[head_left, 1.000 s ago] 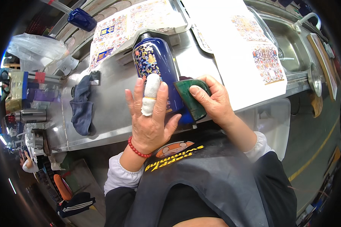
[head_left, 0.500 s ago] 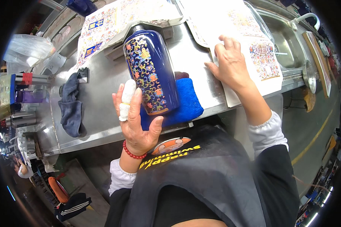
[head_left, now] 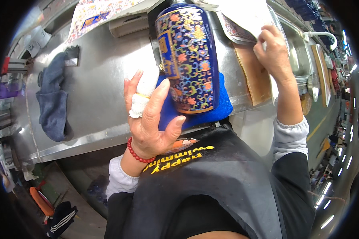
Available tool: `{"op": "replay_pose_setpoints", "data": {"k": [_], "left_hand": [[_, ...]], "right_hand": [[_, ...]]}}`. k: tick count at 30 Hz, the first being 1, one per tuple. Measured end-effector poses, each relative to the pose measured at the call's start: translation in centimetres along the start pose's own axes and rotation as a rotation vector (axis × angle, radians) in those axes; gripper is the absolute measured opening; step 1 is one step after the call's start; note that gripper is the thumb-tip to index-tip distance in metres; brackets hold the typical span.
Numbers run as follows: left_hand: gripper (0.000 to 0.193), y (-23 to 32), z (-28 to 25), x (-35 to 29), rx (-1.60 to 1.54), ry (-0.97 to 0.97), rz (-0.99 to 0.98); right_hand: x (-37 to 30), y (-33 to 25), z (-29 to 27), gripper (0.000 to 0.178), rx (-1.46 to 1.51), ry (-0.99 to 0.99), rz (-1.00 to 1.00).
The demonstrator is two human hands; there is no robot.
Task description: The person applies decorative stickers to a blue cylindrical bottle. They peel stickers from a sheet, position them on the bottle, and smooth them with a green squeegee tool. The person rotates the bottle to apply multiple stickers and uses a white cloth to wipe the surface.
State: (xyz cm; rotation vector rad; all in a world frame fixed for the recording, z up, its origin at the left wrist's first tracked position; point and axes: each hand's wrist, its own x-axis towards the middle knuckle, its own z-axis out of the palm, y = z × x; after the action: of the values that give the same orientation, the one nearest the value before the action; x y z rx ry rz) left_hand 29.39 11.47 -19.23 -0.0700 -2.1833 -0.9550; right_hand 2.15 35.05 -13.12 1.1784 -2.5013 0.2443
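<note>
**Steadying the blue vase while the other hand lifts a sheet**

The left hand (head_left: 151,119) has its grip spread: fingers fanned and upright, thumb out to the side, with the palm and thumb resting against the lower flank of the patterned blue vase (head_left: 189,59). A white bandage (head_left: 141,97) wraps one finger. The vase lies tilted on a blue towel (head_left: 219,109) at the front edge of the steel worktop (head_left: 103,79), its base toward the person and its neck pointing away. The hold is more a brace than a clasp, so as I judge it the vase could roll or slide on the towel; keeping the palm flat against the glaze and the base seated on the cloth would serve best.

The right hand (head_left: 273,53) has its grip pinched on the edge of a white printed sheet (head_left: 247,16), raised off a brown board (head_left: 253,75) beside the vase. The sheet should be drawn clear of the vase's shoulder.

Farther out, a dark grey rag (head_left: 52,103) lies on the left of the worktop, well apart. A sink (head_left: 297,51) with a white tap (head_left: 323,36) sits to the right. More patterned sheets (head_left: 95,12) lie at the back.
</note>
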Motion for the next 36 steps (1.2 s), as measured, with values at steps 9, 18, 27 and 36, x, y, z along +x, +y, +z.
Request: {"op": "replay_pose_setpoints", "data": {"k": [9,18,27,36], "left_hand": [[0.055,-1.0,-0.5,-0.3,-0.112,0.02,-0.049],[0.087,-0.9,-1.3,0.5,-0.047,-0.198,-0.076],[0.113,-0.4,-0.7,5.8,0.042,-0.309,-0.082],[0.106,2.3,0.9,11.4,0.292,-0.375,0.041]], "right_hand": [[3.9,3.6,-4.4,0.008,-0.089,-0.092,0.026],[2.7,2.2,-3.1,0.005,-0.08,-0.125,-0.07],[-0.7,-7.1,-1.3,0.04,0.444,-0.111,0.175],[-1.8,-10.9,0.0,0.055,0.78,-0.079,0.022]]}}
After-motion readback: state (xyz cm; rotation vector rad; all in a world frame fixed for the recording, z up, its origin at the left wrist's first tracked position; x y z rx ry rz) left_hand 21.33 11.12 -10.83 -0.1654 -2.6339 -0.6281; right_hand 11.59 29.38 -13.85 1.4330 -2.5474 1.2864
